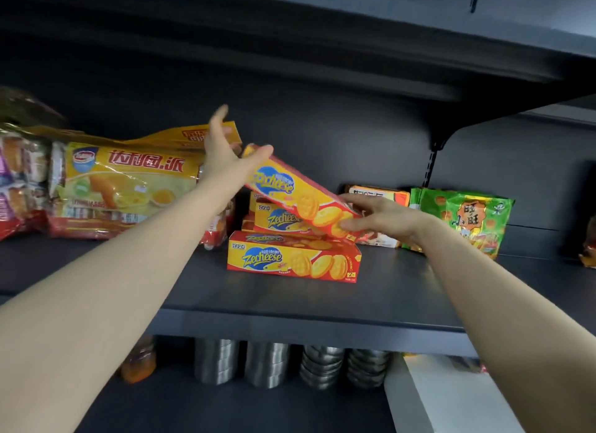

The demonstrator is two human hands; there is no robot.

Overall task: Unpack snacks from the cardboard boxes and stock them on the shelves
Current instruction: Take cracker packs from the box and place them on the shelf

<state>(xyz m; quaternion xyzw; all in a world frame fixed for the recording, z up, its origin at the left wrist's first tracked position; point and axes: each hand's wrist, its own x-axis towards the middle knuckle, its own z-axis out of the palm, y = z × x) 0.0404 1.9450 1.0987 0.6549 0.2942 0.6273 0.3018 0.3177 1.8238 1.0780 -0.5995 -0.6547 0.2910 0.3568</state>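
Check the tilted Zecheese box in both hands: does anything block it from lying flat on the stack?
Nothing visible does. The tilted Zecheese box hangs between the left hand and right hand, directly over the stacked boxes.

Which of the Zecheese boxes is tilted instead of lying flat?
The top Zecheese box, held between the left hand and right hand; it slopes down to the right, while the boxes beneath lie flat on the shelf.
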